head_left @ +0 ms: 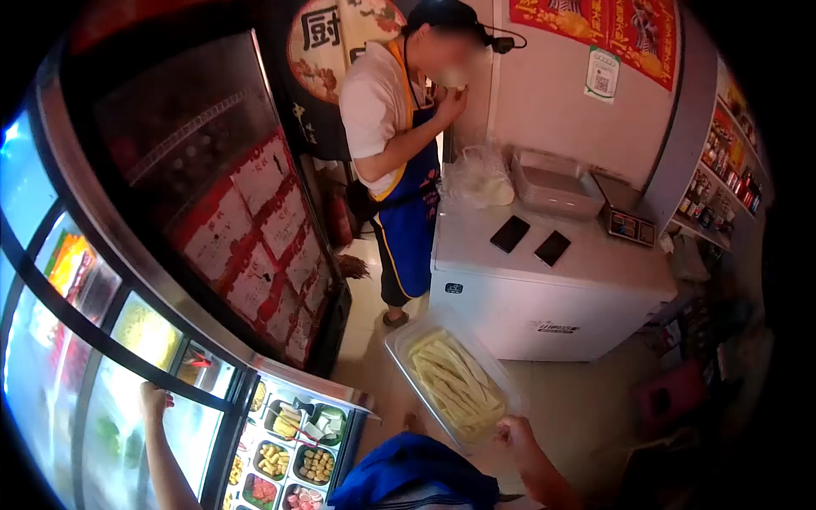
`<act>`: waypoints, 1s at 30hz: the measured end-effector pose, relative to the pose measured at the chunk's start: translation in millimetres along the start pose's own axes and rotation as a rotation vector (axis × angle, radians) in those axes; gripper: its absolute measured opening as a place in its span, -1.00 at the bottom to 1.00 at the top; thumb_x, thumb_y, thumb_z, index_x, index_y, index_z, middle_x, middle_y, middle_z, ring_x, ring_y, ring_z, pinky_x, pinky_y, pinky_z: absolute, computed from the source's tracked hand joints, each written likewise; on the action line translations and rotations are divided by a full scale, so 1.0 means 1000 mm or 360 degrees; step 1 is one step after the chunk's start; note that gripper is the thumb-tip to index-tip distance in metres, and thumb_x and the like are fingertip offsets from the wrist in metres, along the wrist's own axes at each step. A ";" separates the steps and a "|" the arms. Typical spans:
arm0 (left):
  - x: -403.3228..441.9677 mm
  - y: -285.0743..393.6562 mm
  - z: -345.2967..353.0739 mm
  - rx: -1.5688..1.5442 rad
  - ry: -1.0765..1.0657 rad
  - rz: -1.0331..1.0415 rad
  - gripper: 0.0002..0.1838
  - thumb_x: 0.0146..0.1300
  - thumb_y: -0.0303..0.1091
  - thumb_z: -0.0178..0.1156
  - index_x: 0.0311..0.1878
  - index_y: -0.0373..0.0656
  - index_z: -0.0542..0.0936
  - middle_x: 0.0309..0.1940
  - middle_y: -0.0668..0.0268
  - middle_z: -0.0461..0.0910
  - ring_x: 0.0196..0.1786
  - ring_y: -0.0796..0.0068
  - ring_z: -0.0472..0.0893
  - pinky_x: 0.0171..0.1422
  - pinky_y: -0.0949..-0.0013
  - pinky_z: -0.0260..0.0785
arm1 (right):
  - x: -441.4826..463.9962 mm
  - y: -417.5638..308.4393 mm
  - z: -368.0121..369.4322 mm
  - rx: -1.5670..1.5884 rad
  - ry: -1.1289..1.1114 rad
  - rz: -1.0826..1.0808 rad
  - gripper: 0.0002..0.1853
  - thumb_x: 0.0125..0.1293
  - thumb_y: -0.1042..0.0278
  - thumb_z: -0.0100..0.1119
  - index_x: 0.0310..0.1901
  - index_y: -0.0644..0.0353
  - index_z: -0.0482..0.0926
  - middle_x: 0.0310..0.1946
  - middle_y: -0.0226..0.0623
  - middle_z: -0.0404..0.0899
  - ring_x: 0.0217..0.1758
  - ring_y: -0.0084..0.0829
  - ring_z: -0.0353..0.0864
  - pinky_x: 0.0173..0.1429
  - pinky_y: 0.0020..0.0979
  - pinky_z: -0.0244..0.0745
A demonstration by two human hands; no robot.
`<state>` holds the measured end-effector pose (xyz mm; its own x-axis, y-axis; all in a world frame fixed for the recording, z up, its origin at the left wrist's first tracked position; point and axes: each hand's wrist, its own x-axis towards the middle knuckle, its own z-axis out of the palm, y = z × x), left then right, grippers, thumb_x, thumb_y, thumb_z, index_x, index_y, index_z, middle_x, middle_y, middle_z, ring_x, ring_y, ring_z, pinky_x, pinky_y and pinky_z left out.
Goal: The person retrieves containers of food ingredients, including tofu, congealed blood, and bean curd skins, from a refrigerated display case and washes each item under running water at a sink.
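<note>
My right hand [514, 432] grips the near right corner of a clear plastic tub [398, 350]. Long pale-yellow strips [455, 378] lie in the tub; their exact kind is not plain. At the left, my left hand [155, 398] is closed at the black door frame [191, 391] of a lit display fridge. Behind the glass are a tray of pale shreds [146, 333] and other foods. Beside my body, small trays [274, 459] of cut food stand in rows in the lit cabinet's open part.
A co-worker in a blue apron [416, 204] stands ahead, one hand near the mouth. A white chest freezer [544, 314] bears two phones [510, 233], a plastic bag [480, 178], a clear container [557, 187] and a scale [631, 226]. Shelves [722, 187] hold bottles at right.
</note>
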<state>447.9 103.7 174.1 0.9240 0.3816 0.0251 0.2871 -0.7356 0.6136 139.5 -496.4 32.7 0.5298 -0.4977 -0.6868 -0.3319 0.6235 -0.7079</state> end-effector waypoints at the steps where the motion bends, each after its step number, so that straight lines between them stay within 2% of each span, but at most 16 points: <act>1: 0.008 0.001 0.006 -0.0015 0.0013 0.0005 -0.86 -0.09 -0.61 -0.06 -0.57 -0.42 0.50 -0.79 0.15 0.47 -0.74 0.40 0.52 -0.64 0.38 0.38 | 0.009 -0.008 0.002 -0.0011 0.0016 0.0024 -0.86 -0.10 0.44 0.05 -0.62 0.35 0.44 -0.77 -0.14 0.40 -0.77 -0.31 0.41 -0.64 -0.39 0.36; 5: 0.009 0.025 0.030 0.0158 0.0178 -0.0059 -0.84 -0.02 -0.53 -0.07 -0.46 -0.35 0.51 -0.78 0.18 0.47 -0.70 0.41 0.53 -0.57 0.36 0.37 | 0.036 -0.041 0.005 -0.0062 -0.0052 0.0034 -0.84 -0.08 0.42 0.04 -0.56 0.38 0.44 -0.68 -0.12 0.45 -0.72 -0.29 0.47 -0.62 -0.40 0.39; 7: 0.014 0.037 0.047 0.0510 0.0234 -0.0006 -0.83 -0.01 -0.51 -0.07 -0.43 -0.33 0.51 -0.75 0.16 0.48 -0.67 0.40 0.55 -0.51 0.34 0.37 | 0.052 -0.062 0.017 -0.0065 -0.0111 -0.0027 -0.83 -0.08 0.41 0.04 -0.53 0.39 0.45 -0.65 -0.11 0.47 -0.70 -0.28 0.49 -0.62 -0.40 0.41; 9: 0.020 0.048 0.060 0.0567 0.0327 0.0020 -0.75 -0.05 -0.54 -0.10 -0.30 -0.25 0.53 -0.56 0.18 0.57 -0.62 0.40 0.56 -0.51 0.33 0.36 | 0.058 -0.078 0.031 -0.0002 -0.0092 -0.0112 -0.81 -0.07 0.40 0.05 -0.51 0.40 0.46 -0.66 -0.11 0.47 -0.68 -0.30 0.51 -0.64 -0.40 0.42; 10: 0.034 0.036 0.063 0.0719 0.0197 0.0003 -0.67 -0.07 -0.55 -0.09 -0.19 -0.20 0.52 -0.44 0.19 0.59 -0.65 0.43 0.53 -0.55 0.37 0.34 | 0.063 -0.085 0.035 0.0009 -0.0070 -0.0101 -0.81 -0.07 0.40 0.05 -0.51 0.40 0.46 -0.66 -0.11 0.47 -0.68 -0.30 0.51 -0.64 -0.40 0.42; 11: 0.036 0.035 0.069 0.0738 0.0169 -0.0002 -0.67 -0.07 -0.55 -0.09 -0.19 -0.20 0.52 -0.44 0.19 0.59 -0.65 0.43 0.53 -0.55 0.37 0.34 | 0.068 -0.095 0.042 -0.0031 -0.0116 -0.0088 -0.81 -0.06 0.40 0.05 -0.51 0.40 0.47 -0.66 -0.12 0.48 -0.68 -0.31 0.50 -0.64 -0.40 0.43; 13: 0.045 0.036 0.079 0.0311 0.0244 -0.0013 -0.61 -0.07 -0.56 -0.11 -0.13 -0.18 0.51 -0.38 0.21 0.60 -0.66 0.52 0.50 -0.59 0.43 0.32 | 0.082 -0.111 0.057 -0.0046 -0.0173 -0.0097 -0.82 -0.04 0.40 0.05 -0.50 0.40 0.48 -0.66 -0.12 0.48 -0.68 -0.33 0.50 -0.64 -0.41 0.44; 14: 0.050 0.031 0.088 0.0192 0.0381 0.0024 -0.72 0.04 -0.47 -0.09 -0.16 -0.20 0.51 -0.62 0.19 0.53 -0.63 0.53 0.52 -0.62 0.48 0.31 | 0.089 -0.120 0.065 -0.0035 -0.0171 -0.0101 -0.83 -0.03 0.42 0.04 -0.51 0.39 0.48 -0.65 -0.13 0.48 -0.69 -0.34 0.49 -0.61 -0.40 0.45; 19: 0.055 0.022 0.117 -0.0136 0.0353 -0.0097 -0.76 0.13 -0.47 -0.12 -0.17 -0.30 0.46 -0.45 0.17 0.54 -0.60 0.58 0.47 -0.62 0.55 0.30 | 0.131 -0.174 0.098 -0.0115 -0.0238 -0.0009 -0.86 -0.02 0.44 0.03 -0.53 0.36 0.47 -0.63 -0.15 0.48 -0.71 -0.34 0.47 -0.59 -0.38 0.45; 20: 0.051 0.020 0.124 -0.0093 0.0543 -0.0054 -0.71 0.11 -0.49 -0.08 -0.07 -0.26 0.41 -0.45 0.22 0.52 -0.58 0.58 0.46 -0.59 0.56 0.30 | 0.149 -0.177 0.104 -0.0129 -0.0296 0.0015 -0.87 -0.02 0.44 0.03 -0.53 0.35 0.47 -0.64 -0.17 0.47 -0.71 -0.34 0.47 -0.60 -0.38 0.44; 23: 0.053 -0.070 0.173 -0.0410 0.0623 -0.0086 -0.58 0.13 -0.46 -0.03 0.10 -0.21 0.24 -0.48 0.27 0.45 -0.50 0.56 0.47 -0.49 0.54 0.33 | 0.175 -0.196 0.123 -0.0121 -0.0465 0.0032 -0.89 -0.04 0.46 0.04 -0.55 0.33 0.47 -0.69 -0.20 0.45 -0.71 -0.35 0.46 -0.63 -0.40 0.41; 24: 0.049 -0.050 0.193 -0.0407 0.0659 -0.0089 -0.58 0.13 -0.46 -0.03 0.10 -0.21 0.24 -0.48 0.27 0.45 -0.50 0.56 0.47 -0.49 0.54 0.33 | 0.184 -0.203 0.131 -0.0152 -0.0460 0.0089 -0.90 -0.04 0.47 0.04 -0.57 0.33 0.46 -0.70 -0.21 0.44 -0.72 -0.35 0.46 -0.63 -0.40 0.41; 25: 0.030 0.007 0.226 0.0352 -0.0017 -0.0262 -0.65 0.12 -0.44 0.02 0.02 -0.21 0.32 -0.46 0.24 0.49 -0.52 0.52 0.49 -0.46 0.51 0.37 | 0.194 -0.209 0.140 -0.0178 -0.0457 0.0140 -0.90 -0.04 0.48 0.03 -0.59 0.33 0.45 -0.71 -0.21 0.43 -0.72 -0.35 0.45 -0.63 -0.40 0.40; 27: -0.025 0.073 0.284 0.1135 -0.0718 -0.0463 -0.72 0.11 -0.42 0.06 -0.07 -0.20 0.40 -0.44 0.21 0.53 -0.54 0.48 0.51 -0.42 0.48 0.40 | 0.207 -0.215 0.155 -0.0183 -0.0522 0.0154 -0.90 -0.04 0.49 0.03 -0.60 0.32 0.45 -0.72 -0.22 0.42 -0.71 -0.35 0.46 -0.63 -0.43 0.38; 29: -0.071 0.116 0.350 -0.1189 -0.0878 -0.0671 -0.63 0.20 -0.09 0.03 -0.06 -0.18 0.40 -0.27 0.19 0.54 -0.40 0.36 0.58 -0.36 0.40 0.47 | 0.220 -0.225 0.172 -0.0214 -0.0571 0.0097 -0.89 -0.04 0.48 0.02 -0.61 0.32 0.45 -0.72 -0.21 0.42 -0.69 -0.33 0.46 -0.58 -0.34 0.42; 30: -0.082 0.179 0.356 -0.1006 -0.0955 -0.0615 -0.54 0.19 -0.01 0.02 0.00 -0.18 0.38 -0.21 0.20 0.51 -0.28 0.37 0.57 -0.25 0.38 0.46 | 0.229 -0.232 0.182 -0.0209 -0.0574 0.0086 -0.89 -0.04 0.48 0.02 -0.61 0.32 0.45 -0.72 -0.21 0.42 -0.69 -0.33 0.46 -0.58 -0.34 0.42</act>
<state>513.7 -258.6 1.0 0.8197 0.0549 -0.5701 0.5724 -0.1129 0.8121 480.0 -645.6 69.5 0.7415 -0.2077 -0.6380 -0.4516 0.5488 -0.7035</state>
